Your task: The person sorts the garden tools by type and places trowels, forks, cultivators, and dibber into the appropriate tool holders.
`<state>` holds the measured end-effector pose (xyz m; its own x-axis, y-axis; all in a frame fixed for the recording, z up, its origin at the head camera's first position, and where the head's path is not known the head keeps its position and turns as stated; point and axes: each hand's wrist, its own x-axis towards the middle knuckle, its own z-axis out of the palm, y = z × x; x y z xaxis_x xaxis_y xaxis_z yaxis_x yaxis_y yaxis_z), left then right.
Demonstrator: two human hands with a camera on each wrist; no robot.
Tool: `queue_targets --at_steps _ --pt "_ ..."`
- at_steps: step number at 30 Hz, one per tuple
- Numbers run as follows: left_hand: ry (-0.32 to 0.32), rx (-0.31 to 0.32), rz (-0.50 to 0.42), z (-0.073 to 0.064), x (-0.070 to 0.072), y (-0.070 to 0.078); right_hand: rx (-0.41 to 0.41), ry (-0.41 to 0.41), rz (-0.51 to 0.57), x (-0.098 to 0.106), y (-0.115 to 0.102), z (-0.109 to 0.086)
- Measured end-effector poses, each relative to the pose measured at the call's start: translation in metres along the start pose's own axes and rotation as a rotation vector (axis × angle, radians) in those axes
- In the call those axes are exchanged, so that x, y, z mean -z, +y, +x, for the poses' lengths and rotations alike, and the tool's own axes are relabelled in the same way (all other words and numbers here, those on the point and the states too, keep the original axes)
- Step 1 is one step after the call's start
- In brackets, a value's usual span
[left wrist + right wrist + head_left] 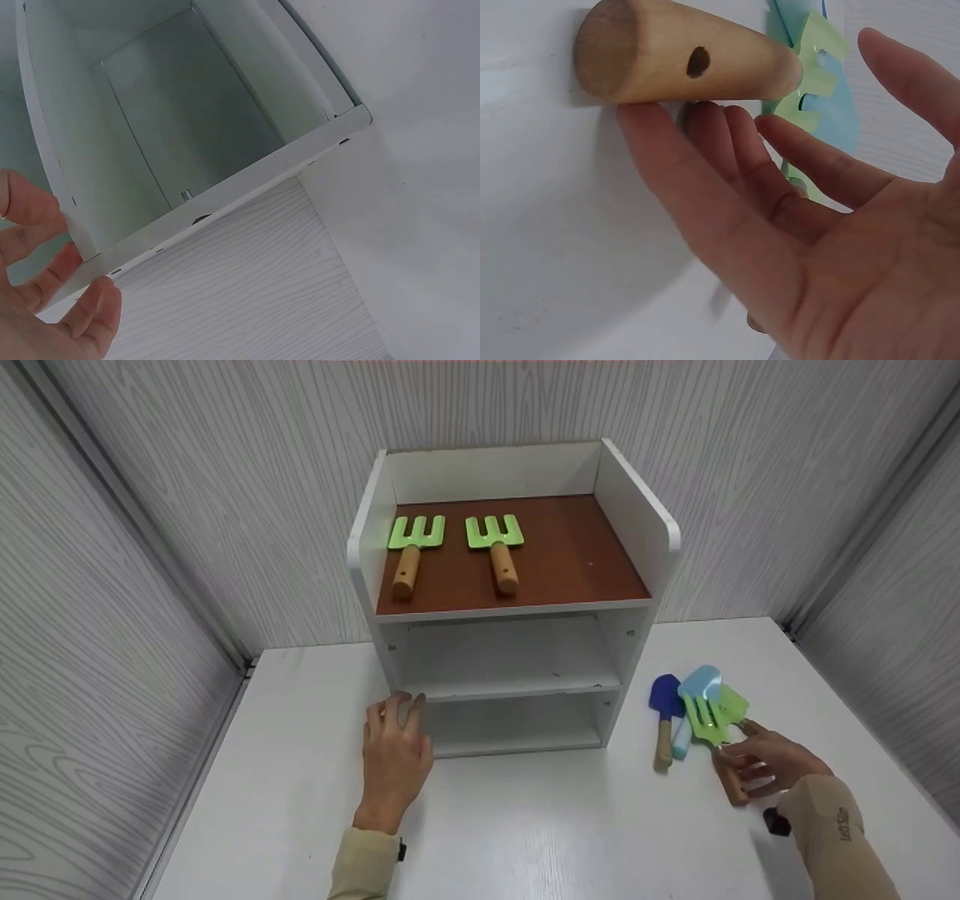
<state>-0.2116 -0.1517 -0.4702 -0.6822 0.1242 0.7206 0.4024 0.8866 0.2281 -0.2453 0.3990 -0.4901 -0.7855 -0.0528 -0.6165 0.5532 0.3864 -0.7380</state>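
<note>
Left of centre, your left grip [395, 757] pinched the shelf unit [510, 652], likely steadying it. Lower right, your right grip [780, 765] sat fingers-apart beside the green fork [709, 733], its handle [732, 786] conveniently facing you.

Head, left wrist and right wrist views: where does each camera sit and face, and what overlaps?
Head: on the head, facing forward and down at the shelf and table; left hand, right hand and sleeves show.
Left wrist: on the left wrist, facing the shelf's open front; part of the left hand shows.
Right wrist: on the right wrist, facing past the right hand at the fork beside it.
Shared: head and right wrist both show that fork and the right hand.
</note>
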Motion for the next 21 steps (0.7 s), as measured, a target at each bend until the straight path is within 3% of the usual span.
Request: queue_targets --at_steps 9,15,21 --pt "-0.008 0.012 -0.007 0.001 0.001 0.001 0.058 0.075 -0.084 -0.008 0.0 0.0" --pt "-0.005 0.007 -0.006 0.001 0.0 0.001 0.037 0.163 -0.134 -0.015 0.001 0.004" --pt "0.0 0.004 0.007 0.001 -0.001 0.001 0.04 0.185 -0.156 -0.015 0.003 0.006"
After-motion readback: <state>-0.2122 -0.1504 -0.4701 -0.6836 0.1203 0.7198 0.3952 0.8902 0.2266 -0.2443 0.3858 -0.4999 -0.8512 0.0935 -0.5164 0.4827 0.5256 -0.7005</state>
